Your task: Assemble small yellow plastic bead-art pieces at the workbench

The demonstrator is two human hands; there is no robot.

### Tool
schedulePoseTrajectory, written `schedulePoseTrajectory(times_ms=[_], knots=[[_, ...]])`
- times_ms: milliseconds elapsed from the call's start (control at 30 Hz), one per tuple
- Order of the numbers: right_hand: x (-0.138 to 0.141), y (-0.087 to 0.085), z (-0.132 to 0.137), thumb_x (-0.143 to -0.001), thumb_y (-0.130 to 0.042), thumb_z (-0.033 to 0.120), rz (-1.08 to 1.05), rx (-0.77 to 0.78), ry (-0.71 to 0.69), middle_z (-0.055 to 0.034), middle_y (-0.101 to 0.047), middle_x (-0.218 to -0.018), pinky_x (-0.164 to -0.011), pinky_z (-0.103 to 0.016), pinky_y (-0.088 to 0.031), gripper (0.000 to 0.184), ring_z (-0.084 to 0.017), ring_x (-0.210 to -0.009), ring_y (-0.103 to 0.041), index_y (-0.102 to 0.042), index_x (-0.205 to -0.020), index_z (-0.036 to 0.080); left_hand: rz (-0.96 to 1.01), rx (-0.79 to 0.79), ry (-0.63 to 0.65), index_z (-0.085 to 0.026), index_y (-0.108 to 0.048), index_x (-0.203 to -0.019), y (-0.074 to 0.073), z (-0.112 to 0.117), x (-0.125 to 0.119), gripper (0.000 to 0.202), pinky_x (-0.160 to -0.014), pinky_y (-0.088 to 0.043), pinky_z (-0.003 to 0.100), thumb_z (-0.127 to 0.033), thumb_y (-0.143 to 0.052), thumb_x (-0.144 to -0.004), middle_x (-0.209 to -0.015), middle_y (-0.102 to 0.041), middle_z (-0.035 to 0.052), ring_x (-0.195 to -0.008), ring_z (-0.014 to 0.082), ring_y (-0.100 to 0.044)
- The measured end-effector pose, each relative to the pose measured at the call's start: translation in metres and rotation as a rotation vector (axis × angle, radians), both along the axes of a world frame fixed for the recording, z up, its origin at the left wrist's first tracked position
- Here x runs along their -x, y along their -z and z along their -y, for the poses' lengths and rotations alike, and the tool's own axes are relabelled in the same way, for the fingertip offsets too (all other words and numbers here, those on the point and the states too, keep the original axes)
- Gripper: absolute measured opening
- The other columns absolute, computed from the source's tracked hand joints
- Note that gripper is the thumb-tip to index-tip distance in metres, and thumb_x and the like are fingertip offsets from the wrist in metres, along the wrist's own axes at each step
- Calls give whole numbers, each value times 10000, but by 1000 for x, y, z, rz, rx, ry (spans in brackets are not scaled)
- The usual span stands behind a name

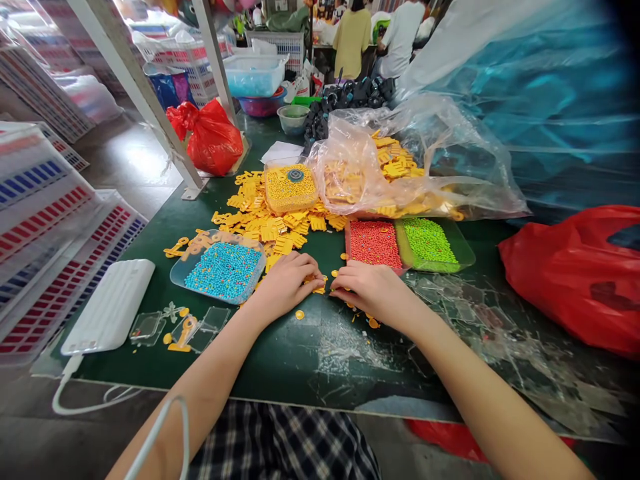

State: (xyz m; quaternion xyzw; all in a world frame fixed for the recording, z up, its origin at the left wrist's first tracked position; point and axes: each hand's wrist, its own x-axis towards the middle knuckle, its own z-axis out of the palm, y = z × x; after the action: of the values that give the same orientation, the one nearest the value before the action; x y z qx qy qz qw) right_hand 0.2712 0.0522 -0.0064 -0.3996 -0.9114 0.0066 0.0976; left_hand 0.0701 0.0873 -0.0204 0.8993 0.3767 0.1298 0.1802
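Observation:
My left hand [286,285] and my right hand [373,291] meet at the fingertips on a dark green table [280,360], with small yellow plastic pieces [319,283] around them. My left fingers seem pinched on one. What my right fingers hold is hidden. Behind lies a heap of yellow plastic parts [267,227]. A clear tray of blue beads [225,271] sits left of my left hand. Trays of red beads [374,244] and green beads [429,245] sit beyond my right hand. A square tray of yellow beads [291,189] rests on the heap.
A white power bank [107,307] with a cable lies at the left table edge. Clear plastic bags [415,167] spill yellow parts at the back. A red bag [575,280] lies right. Stacked panels [45,227] stand left. Two people [375,40] stand far back.

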Motion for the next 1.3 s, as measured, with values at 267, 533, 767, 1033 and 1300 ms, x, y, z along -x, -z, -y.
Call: schedulePoseTrajectory(times_ms=[267, 533, 767, 1033, 1300], knots=[[5, 6, 1, -916, -604, 274, 26, -17, -5, -23, -672, -764, -553, -267, -315, 164, -168, -767, -586, -645, -797, 170, 26, -51, -33, -187, -692, -935, 1, -2, 5, 204, -874, -453, 357, -284, -514, -959, -992, -673, 39, -937, 201, -565], [6, 11, 0, -938, -570, 274, 33, 4, 21, -29, -670, -777, -557, -270, -300, 179, -162, -771, -568, -646, -813, 170, -65, -73, -104, -185, -669, -1038, 3, 1, 7, 208, -909, -456, 379, -231, -484, -957, -1045, -669, 60, -1000, 226, -565], [8, 10, 2, -927, -589, 294, -21, 78, 55, -18, -682, -800, -568, -265, -321, 168, -159, -783, -584, -652, -816, 186, -72, -48, -112, -193, -651, -1054, 4, 4, 4, 206, -902, -451, 384, -269, -484, -960, -1057, -677, 52, -995, 224, -582], [15, 15, 3, -901, -624, 333, -178, 181, 137, -5, -686, -823, -612, -255, -364, 144, -154, -792, -593, -670, -826, 218, -87, -20, -103, -191, -645, -1049, 5, 5, 5, 208, -875, -445, 384, -286, -482, -959, -1012, -683, 51, -951, 222, -599], [16, 20, 2, -894, -633, 314, -186, 172, 148, -8, -689, -815, -614, -257, -368, 138, -159, -780, -580, -682, -815, 212, -117, 35, -114, -174, -647, -1057, -1, 8, 1, 206, -890, -425, 387, -268, -493, -959, -1010, -672, 57, -964, 230, -586]])
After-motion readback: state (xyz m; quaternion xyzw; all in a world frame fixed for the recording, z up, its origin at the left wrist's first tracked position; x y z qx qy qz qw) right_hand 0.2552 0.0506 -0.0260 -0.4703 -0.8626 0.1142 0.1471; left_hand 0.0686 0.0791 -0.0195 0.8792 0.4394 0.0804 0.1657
